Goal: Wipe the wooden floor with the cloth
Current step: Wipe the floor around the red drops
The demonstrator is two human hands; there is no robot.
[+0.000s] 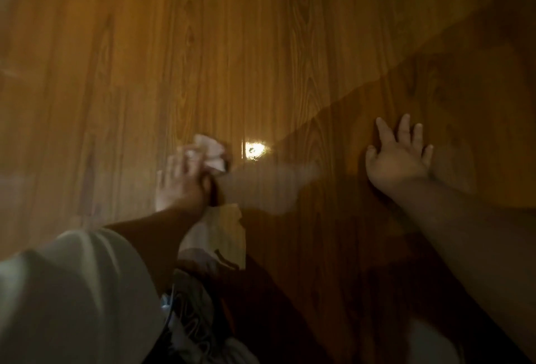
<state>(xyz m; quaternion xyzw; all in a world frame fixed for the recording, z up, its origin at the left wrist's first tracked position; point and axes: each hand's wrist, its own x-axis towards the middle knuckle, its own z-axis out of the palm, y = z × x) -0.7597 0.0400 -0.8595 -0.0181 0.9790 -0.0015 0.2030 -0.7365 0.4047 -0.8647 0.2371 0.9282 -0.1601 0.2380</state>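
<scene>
white sleeve point(72, 291) nearest. left hand point(179, 187) grips cloth point(210, 152) just beside glare spot point(254, 150); right hand point(398, 158) splayed flat, well apart from it. likely mid-wipe; wooden floor point(261, 44) coverage unclear.

Two hands are in view, the left hand point(179, 187) a little left of the centre of the frame and the right hand point(400, 158) at the middle right. There is one cloth point(210, 152), pale and crumpled, near the centre, and one wooden floor point(290, 44) that fills the frame. I count also one bright spot of light point(254, 150) on the boards just right of the cloth, and one white sleeve point(72, 291) in the lower left.
</scene>
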